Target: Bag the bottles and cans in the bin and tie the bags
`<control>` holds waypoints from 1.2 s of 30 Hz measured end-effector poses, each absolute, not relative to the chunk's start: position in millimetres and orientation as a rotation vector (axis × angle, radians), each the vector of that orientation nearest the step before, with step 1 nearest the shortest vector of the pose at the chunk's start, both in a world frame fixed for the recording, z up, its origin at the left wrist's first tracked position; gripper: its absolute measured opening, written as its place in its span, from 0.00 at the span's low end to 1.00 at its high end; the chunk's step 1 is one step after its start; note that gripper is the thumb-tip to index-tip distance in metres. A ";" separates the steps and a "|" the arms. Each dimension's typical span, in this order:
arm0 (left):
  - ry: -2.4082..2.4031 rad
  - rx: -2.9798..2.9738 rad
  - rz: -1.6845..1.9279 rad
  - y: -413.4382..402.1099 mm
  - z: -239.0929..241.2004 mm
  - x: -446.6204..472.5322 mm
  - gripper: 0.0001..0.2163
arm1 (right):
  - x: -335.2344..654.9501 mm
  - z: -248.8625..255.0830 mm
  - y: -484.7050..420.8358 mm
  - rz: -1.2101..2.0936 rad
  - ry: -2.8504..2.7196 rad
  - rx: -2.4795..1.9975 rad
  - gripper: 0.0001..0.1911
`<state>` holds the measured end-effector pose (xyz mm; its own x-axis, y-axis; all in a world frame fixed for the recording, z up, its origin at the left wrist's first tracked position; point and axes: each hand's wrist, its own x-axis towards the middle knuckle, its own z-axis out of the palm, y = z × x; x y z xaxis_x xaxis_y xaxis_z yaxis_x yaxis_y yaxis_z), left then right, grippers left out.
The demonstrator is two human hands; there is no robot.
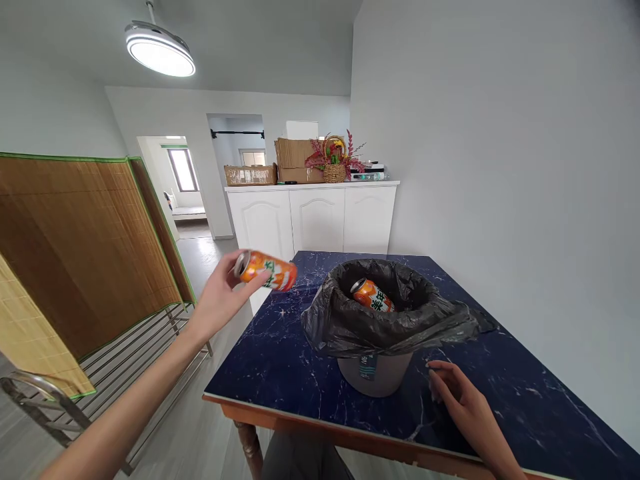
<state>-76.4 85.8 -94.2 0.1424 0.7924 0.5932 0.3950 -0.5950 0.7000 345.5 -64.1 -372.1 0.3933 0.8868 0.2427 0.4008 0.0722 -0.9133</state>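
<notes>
Left grip pinches orange can, left of bin.

Single head view, looking forward and down, table close

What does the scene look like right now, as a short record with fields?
left hand: holds orange can on its side, in the air left of the bin
right hand: empty, on the table beside the bin's base
bin: white, lined with black bag
second can: lying inside the bag
table: dark blue marble top
</notes>
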 end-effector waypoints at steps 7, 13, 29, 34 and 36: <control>0.626 2.181 1.183 56.3 -51.5 50.1 0.27 | 343.6 -367.1 -64.2 0.579 -1.171 -1.515 0.28; 0.721 2.637 0.832 69.6 -62.4 78.2 0.32 | 341.6 -366.6 -63.4 0.571 -1.178 -1.483 0.27; 1.139 1.865 0.582 92.2 -156.1 -82.7 0.30 | 341.0 -356.7 -58.7 0.675 -1.191 -1.368 0.28; 0.840 1.386 0.365 83.8 -170.8 -65.3 0.37 | 353.4 -292.2 -56.1 0.935 -1.024 -1.216 0.30; 0.748 1.263 0.436 85.7 -166.3 -48.5 0.39 | 361.0 -256.5 -53.6 1.052 -0.999 -1.132 0.34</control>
